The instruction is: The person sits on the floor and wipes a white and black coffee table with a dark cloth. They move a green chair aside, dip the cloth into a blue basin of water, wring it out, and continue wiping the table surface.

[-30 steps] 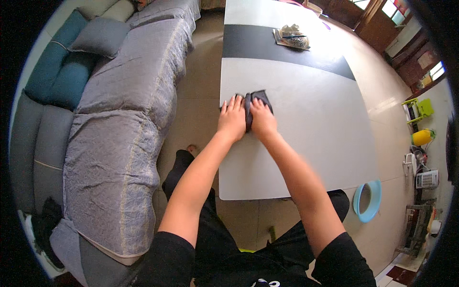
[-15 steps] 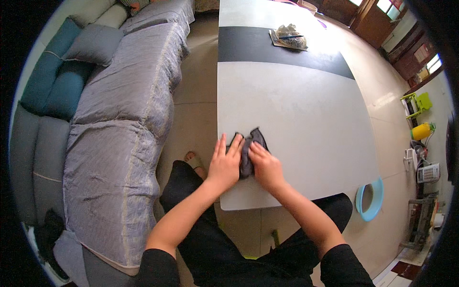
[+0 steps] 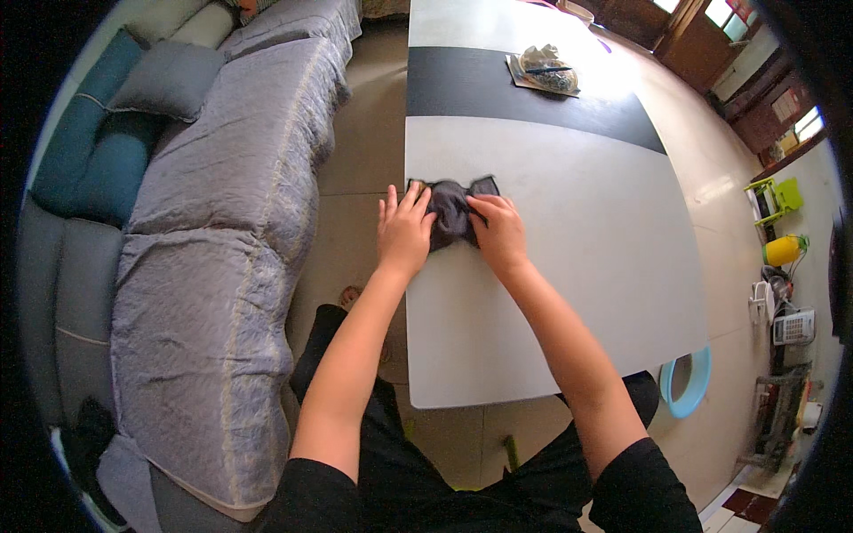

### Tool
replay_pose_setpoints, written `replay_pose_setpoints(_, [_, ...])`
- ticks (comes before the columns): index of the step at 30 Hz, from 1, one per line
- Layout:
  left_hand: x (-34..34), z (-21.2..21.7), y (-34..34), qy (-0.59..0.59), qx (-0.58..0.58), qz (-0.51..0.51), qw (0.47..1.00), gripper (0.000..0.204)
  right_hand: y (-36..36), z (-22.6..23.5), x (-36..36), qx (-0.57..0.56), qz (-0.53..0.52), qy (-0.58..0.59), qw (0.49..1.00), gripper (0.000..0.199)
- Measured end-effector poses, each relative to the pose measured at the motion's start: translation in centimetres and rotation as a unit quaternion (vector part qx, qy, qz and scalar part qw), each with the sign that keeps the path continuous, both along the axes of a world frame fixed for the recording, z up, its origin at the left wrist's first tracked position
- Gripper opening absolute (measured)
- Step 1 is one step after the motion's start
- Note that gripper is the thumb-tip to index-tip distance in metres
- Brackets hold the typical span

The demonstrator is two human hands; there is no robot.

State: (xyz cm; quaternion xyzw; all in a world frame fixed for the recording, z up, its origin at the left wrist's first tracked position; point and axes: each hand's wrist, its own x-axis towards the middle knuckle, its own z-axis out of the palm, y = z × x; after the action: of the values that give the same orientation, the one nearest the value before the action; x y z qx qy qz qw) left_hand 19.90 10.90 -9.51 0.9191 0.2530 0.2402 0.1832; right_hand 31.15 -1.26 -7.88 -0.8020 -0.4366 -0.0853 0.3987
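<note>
A dark grey cloth point(image 3: 452, 210), bunched with raised folds and black-edged corners, lies on the pale grey top of the long table point(image 3: 569, 258), close to its left edge. My left hand point(image 3: 406, 233) rests on the left side of the cloth with its fingers stretched and spread. At the other side, my right hand point(image 3: 499, 233) has its fingers bent together on the cloth, gripping its right part. What lies beneath both palms is hidden.
Farther along the table, a clear bag point(image 3: 549, 73) with a dark pen-like stick sits on a flat piece over the black band. A covered sofa point(image 3: 195, 311) runs along the left. A light-blue basin point(image 3: 689, 386) stands on the floor at the right.
Both hands have slid away from me along the table, taking the cloth with them. The cloth now looks more spread between the hands, and my forearms reach farther out.
</note>
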Motion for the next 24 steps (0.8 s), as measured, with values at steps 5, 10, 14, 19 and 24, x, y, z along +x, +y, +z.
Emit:
replay_pose_setpoints(5, [-6.7, 2.3, -3.9, 0.023, 0.045, -0.068, 0.996, 0.028, -7.9, 1.3, -3.1, -0.075, 0.033, 0.045, 0.996, 0.022])
replay_pose_setpoints(10, [-7.6, 4.2, -7.8, -0.028, -0.119, -0.005, 0.992, 0.033, -9.0, 1.5, -5.8, -0.024, -0.011, 0.094, 0.995, 0.028])
replay_pose_setpoints(14, [-6.7, 3.6, -9.4, -0.033, -0.048, 0.015, 0.998, 0.035, -7.8, 0.8, -8.1, -0.025, -0.044, -0.017, 0.999, 0.030])
replay_pose_setpoints(19, [-1.8, 1.7, -6.5, -0.094, -0.052, 0.018, 0.994, 0.019, -3.8, 0.4, -4.7, 0.024, -0.075, 0.080, 0.994, 0.017])
replay_pose_setpoints(24, [1.4, 1.7, -3.3, -0.090, -0.040, -0.016, 0.995, 0.013, -1.3, -0.1, -1.7, 0.027, -0.079, 0.101, 0.991, 0.013])
